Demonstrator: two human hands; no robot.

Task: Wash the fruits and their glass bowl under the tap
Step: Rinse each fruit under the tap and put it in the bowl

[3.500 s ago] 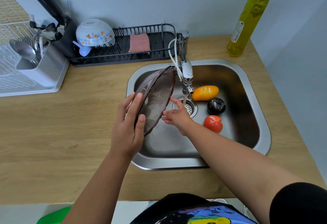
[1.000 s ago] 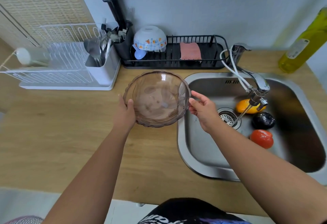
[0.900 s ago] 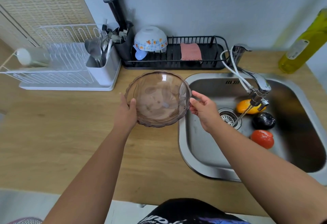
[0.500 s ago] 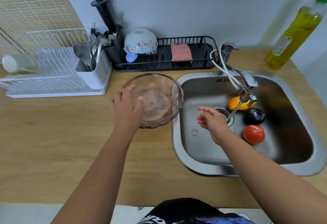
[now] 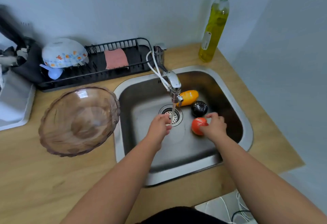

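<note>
One light wooden countertop carries one rectangular stainless-steel sink, one black wire dish rack and one white plastic drainer at the left edge. One smoky brown-tinted glass bowl with a scalloped rim sits upright on the counter just left of the sink, its right edge reaching over the sink's rim. It is see-through, with the wood grain showing through its base.

One tall clear pump bottle of yellow-green liquid with a green top stands at the back right corner. One chrome tap runs a thin stream of water onto the one round drain strainer. In the rack rest one upturned white bowl with orange flower print and one pink sponge.

Three fruits lie in the right half of the sink: one elongated orange-yellow fruit behind the tap's nozzle, one round black fruit just in front of it, and one glossy red-orange round fruit nearest the person.

Two bare forearms reach into the basin. The right hand curls its fingers and thumb round the red-orange fruit, low in the sink. The left hand holds nothing, its fingers loosely bent with the tips at the water stream over the drain.
</note>
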